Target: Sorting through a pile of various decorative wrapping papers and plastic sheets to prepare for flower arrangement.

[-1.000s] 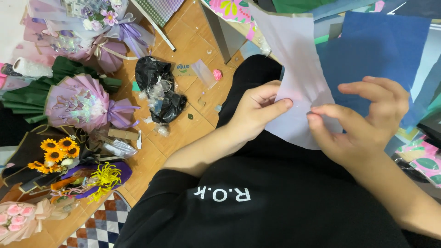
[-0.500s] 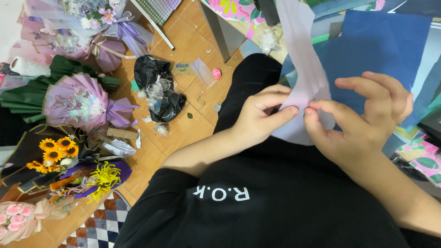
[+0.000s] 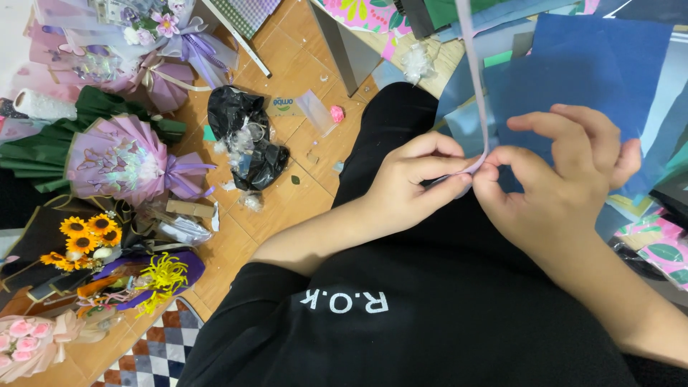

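My left hand (image 3: pixel 412 183) and right hand (image 3: pixel 555 183) meet fingertip to fingertip, fingers (image 3: pixel 441 166) clamped on the lower end of a thin, folded pale lilac paper sheet (image 3: pixel 474 79) that rises edge-on above them. Behind it lie dark blue paper sheets (image 3: pixel 573 64). Best to keep the pinch tight and edges aligned, I think. Far left of the fingers, on the floor: black plastic bag (image 3: pixel 247 136), lilac wrapped bouquet (image 3: pixel 118 158).

**Hands meeting over the lap, bouquets lying to the left**

The left hand (image 3: pixel 412 179) and right hand (image 3: pixel 555 175) are touching at the fingertips, pinching the strip (image 3: pixel 476 93) rising between them. Paper sheets (image 3: pixel 573 72) are lying behind the right hand. A plastic bag (image 3: pixel 247 136) is sitting on the floor (image 3: pixel 287 208) left of the hands, with bouquets (image 3: pixel 122 158) lying further left.
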